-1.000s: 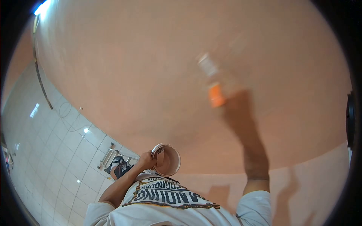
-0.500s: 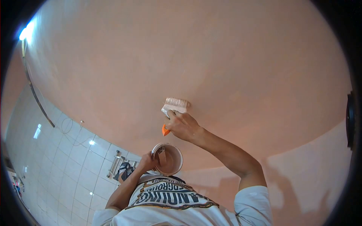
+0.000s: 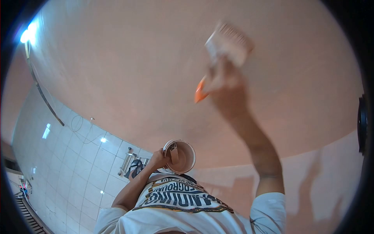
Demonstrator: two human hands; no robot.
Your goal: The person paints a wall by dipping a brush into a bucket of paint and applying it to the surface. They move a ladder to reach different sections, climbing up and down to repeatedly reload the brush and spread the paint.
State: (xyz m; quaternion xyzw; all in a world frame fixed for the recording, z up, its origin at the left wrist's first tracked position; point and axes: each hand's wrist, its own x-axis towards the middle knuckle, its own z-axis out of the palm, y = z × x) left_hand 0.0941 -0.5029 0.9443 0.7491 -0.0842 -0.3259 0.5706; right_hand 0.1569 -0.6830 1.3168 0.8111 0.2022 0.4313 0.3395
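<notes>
Pinkish-lined bucket [image 3: 186, 159], flat strip [image 3: 175, 156] inside, gripped by left hand [image 3: 158, 159]; right hand [image 3: 228, 88] grips brush [image 3: 231, 43].

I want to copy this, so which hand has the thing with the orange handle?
The right hand: it grips the brush, whose handle is orange. The left hand holds the bucket instead.

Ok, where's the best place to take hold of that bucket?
Probably the bare rim of the bucket on the person's right, approached from that side: the left hand holds the opposite edge, and the flat piece inside sits nearer that hand. The open, round mouth should let fingers hook over the wall.
</notes>
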